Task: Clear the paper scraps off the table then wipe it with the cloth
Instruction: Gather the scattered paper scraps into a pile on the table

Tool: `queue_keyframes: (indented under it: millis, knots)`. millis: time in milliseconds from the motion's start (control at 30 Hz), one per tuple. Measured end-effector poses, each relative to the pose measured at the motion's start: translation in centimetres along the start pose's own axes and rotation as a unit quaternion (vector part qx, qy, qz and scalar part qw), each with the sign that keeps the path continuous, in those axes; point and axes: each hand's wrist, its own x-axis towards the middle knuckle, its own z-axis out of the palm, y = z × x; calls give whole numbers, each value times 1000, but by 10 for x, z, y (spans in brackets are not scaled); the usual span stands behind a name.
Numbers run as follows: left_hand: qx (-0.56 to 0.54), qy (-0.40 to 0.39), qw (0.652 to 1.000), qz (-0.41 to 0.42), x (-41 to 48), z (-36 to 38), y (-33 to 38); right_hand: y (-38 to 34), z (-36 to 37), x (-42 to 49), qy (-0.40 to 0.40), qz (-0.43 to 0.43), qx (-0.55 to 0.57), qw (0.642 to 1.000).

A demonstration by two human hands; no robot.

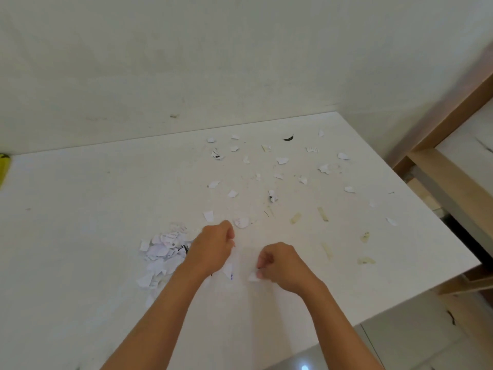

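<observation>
A heap of torn white paper scraps lies on the white table, left of my hands. Several loose scraps are scattered over the far right part of the table. My left hand hovers beside the heap with its fingers curled in; whether it holds a scrap is hidden. My right hand pinches a small white scrap at its fingertips, low over the table. Another scrap with blue ink lies between my hands. A yellow cloth shows at the far left edge.
A white wall runs along the table's far edge. Yellowish tape-like strips lie on the right part of the table. A wooden frame stands past the table's right edge, with light floor below it.
</observation>
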Motion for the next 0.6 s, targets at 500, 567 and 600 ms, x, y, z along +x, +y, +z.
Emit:
queue_keyframes:
  millis: [500, 567, 600]
  knots:
    - [98, 46, 992, -67, 61, -16, -24, -19, -65, 115, 218, 62, 28, 974]
    - [134, 37, 986, -89, 68, -13, -26, -21, -69, 127, 178, 68, -24, 981]
    - [134, 35, 985, -99, 71, -12, -28, -23, -69, 131, 162, 69, -50, 983]
